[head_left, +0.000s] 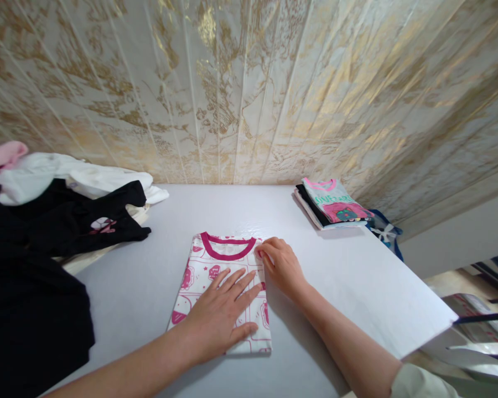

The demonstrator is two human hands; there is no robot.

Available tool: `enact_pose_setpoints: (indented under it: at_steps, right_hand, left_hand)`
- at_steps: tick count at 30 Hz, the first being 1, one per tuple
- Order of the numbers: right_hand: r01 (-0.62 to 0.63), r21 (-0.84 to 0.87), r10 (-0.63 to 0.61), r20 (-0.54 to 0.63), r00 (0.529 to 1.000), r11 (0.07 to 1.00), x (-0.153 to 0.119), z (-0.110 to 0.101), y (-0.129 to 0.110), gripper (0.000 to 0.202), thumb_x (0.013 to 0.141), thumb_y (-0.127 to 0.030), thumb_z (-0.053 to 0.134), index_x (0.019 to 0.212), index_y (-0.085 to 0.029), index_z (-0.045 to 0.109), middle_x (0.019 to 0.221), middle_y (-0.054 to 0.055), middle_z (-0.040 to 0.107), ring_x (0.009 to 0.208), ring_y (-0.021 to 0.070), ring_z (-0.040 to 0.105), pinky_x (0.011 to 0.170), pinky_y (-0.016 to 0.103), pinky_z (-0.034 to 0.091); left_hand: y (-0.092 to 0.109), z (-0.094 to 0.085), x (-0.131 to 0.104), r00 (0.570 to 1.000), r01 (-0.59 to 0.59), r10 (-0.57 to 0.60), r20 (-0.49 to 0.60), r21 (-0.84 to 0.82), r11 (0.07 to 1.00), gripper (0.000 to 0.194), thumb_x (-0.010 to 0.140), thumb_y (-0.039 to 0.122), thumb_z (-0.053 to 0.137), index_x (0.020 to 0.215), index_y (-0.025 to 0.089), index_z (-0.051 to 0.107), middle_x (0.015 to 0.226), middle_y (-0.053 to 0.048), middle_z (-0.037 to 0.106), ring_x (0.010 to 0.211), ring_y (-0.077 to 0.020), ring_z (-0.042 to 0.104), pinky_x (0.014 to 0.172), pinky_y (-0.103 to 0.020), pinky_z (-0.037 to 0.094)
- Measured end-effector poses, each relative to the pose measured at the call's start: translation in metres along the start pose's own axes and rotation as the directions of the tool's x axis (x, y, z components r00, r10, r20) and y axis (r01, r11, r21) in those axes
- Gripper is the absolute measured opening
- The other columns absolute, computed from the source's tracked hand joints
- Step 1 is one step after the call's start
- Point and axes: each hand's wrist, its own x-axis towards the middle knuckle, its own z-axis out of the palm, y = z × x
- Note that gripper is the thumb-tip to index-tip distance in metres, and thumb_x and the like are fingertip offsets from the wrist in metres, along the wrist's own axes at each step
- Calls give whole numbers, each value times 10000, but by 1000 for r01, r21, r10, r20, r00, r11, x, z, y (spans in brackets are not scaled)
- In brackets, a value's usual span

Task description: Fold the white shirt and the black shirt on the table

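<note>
Well — left hand [222, 312] flat on pink-collared shirt [203, 287]

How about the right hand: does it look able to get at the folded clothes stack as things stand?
Probably yes: only tabletop shows between the right hand and the folded clothes stack, though that hand, at the shoulder of the patterned shirt, would have to leave it first.

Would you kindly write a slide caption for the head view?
The left hand lies spread on a folded printed shirt while the right hand touches its upper right corner.
</note>
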Motion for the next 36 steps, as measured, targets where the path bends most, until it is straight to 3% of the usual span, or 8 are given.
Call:
enact_pose_setpoints:
  at_steps: [6, 9, 12, 15, 20, 25, 29, 36]
  right_hand:
    - [-63, 11, 64, -31, 997, 998, 0, -2, 2, 257, 969, -229, 414, 934, -212, 669, 971, 64, 637, 924, 189, 558, 855, 302, 410]
    - [60, 99, -55, -57, 997, 993, -1, 2, 2, 257, 966, -230, 425, 1082, -212, 653, 1091, 71, 630, 1009, 188, 556, 916, 311, 412]
    - [151, 139, -153, 8, 988, 979, -1, 9, 3, 302, 935, -179, 460, 1181, -220, 630, 1177, 68, 620, 1086, 191, 545, 945, 318, 419]
    - [141, 173, -147, 23, 989, 975, 2, 15, 7, 332, 924, -144, 441, 1186, -214, 633, 1192, 70, 624, 1097, 190, 556, 958, 332, 431]
    - [155, 197, -139, -95, 986, 968, 1, 17, 6, 355, 961, -232, 404, 1270, -202, 576, 1266, 100, 594, 1161, 207, 542, 1013, 392, 416]
    - [209, 83, -216, 85, 973, 974, -7, 21, -11, 450, 959, -241, 393, 1403, -191, 445, 1433, 104, 481, 1323, 202, 424, 1113, 437, 312]
    - [185, -18, -178, 185, 967, 983, -10, 22, -11, 492, 971, -270, 374, 1455, -181, 368, 1520, 83, 366, 1392, 183, 328, 1151, 442, 237]
    - [212, -33, -202, 200, 959, 977, -9, 19, -4, 490, 975, -281, 353, 1458, -204, 363, 1521, 86, 363, 1387, 177, 333, 1144, 437, 244]
  left_hand:
    - [0, 1, -1, 1000, -3, 3, -28, 3, 1000, 613, 926, 571, 416, 1482, 344, 294, 1570, -31, 285, 1444, -269, 233, 1169, -510, 147]
    - [0, 2, -2, 1000, -4, 4, -24, 11, 1000, 612, 921, 570, 428, 1472, 323, 327, 1561, -44, 306, 1441, -274, 242, 1170, -506, 147]
    - [1, 2, 0, 1000, 10, -9, -20, 17, 1000, 615, 917, 571, 434, 1463, 302, 352, 1555, -61, 318, 1437, -279, 254, 1169, -511, 148]
    - [0, 2, 6, 999, 43, -43, -19, 18, 999, 616, 900, 570, 465, 1451, 312, 374, 1556, -57, 314, 1425, -290, 280, 1166, -517, 158]
    - [-17, -2, 25, 984, 164, -161, -79, 30, 986, 608, 907, 554, 456, 1456, 307, 369, 1555, -49, 319, 1426, -295, 277, 1163, -521, 178]
    - [-38, -7, 35, 962, 200, -190, -197, 32, 979, 522, 975, 484, 318, 1420, 233, 429, 1535, -74, 359, 1412, -259, 308, 1157, -474, 222]
    - [-33, -6, 15, 961, 243, -232, -151, 61, 968, 583, 954, 466, 375, 1474, 207, 336, 1565, -85, 290, 1439, -248, 249, 1169, -446, 192]
    - [-3, -6, -62, 987, 159, -161, 18, 76, 984, 638, 917, 591, 404, 1491, 335, 288, 1592, -38, 211, 1453, -300, 195, 1162, -510, 152]
